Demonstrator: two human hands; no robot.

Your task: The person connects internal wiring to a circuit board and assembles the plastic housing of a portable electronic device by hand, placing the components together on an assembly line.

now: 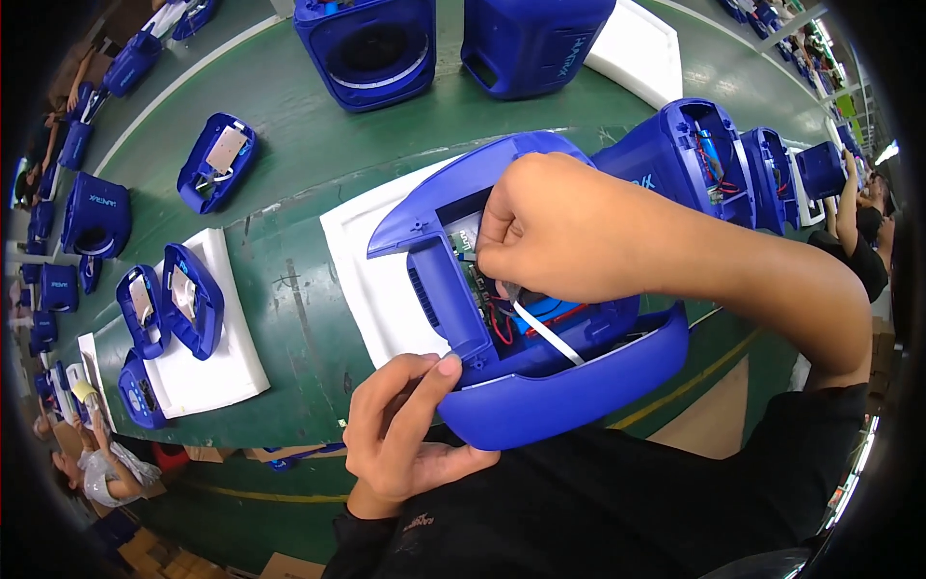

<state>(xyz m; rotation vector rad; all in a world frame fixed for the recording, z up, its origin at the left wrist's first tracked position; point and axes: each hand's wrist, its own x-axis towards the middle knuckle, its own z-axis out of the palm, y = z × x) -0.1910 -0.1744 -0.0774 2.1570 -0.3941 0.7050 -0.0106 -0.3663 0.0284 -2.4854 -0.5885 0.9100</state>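
A blue plastic housing (521, 150) lies open in front of me on a white foam sheet (349, 232). Inside it show a green circuit board (473, 280), red and black wires (502, 323) and a blue cylindrical part (555, 311). My right hand (569, 227) reaches into the opening, its fingers pinched over the board; a small dark piece shows at the fingertips, too hidden to name. From beneath this hand a white flat cable (545, 333) runs to a blue cover (569, 400) at the near side. My left hand (400, 425) grips the cover's left end, thumb below and fingers above.
More blue housings stand at the far side (371, 53) and to the right (714, 159). Blue panels (193, 299) rest on another foam sheet (231, 338) at left, and one panel (217, 162) lies on the green bench (289, 289). Other people work at both sides.
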